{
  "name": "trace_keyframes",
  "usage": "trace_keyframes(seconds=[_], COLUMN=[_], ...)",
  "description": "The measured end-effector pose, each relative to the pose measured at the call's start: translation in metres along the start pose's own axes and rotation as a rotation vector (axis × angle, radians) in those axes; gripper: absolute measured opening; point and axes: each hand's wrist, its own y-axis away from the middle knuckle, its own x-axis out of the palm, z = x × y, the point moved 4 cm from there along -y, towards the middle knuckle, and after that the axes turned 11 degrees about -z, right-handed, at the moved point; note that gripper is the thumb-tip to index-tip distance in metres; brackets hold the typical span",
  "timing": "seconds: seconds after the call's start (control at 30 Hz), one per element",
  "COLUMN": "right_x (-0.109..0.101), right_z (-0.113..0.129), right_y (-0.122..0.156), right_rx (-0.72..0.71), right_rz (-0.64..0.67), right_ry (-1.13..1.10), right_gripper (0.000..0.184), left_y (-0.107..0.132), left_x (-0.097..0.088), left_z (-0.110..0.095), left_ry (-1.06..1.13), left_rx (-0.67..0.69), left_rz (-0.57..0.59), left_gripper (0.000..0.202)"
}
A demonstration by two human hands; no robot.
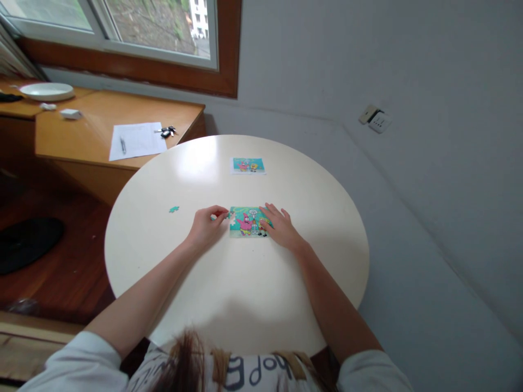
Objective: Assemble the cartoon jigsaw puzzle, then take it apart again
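A small cartoon jigsaw puzzle [246,224] lies on the round white table, with pink, grey and yellow figures on a teal ground. Near its left edge a gap shows white. My left hand [210,223] pinches a small teal puzzle piece [226,215] at that left edge, thumb and forefinger together. My right hand [281,224] rests on the puzzle's right side with fingers spread, covering part of it. One loose teal puzzle piece [174,209] lies on the table left of my left hand.
Behind the puzzle lies a printed picture card [248,165] with similar figures. The round table [245,283] stands by a wall. At the back left, a wooden desk [98,136] holds paper [139,142], a pen, keys [167,132] and a white plate [47,92].
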Motion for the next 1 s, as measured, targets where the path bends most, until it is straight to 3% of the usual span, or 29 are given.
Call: trace_keyframes(seconds=[0.33, 1.0], right_x=[-0.005, -0.002], right_z=[0.013, 0.01], right_y=[0.004, 0.003], right_rx=[-0.036, -0.04], right_rz=[0.028, 0.028], right_ry=[-0.004, -0.014], right_gripper=[0.047, 0.047], left_y=[0.001, -0.003], left_x=[0.003, 0.011], left_z=[-0.002, 0.001], left_ry=[-0.094, -0.25], left_rx=[0.06, 0.08], left_rz=[0.009, 0.065], left_gripper=[0.015, 0.014])
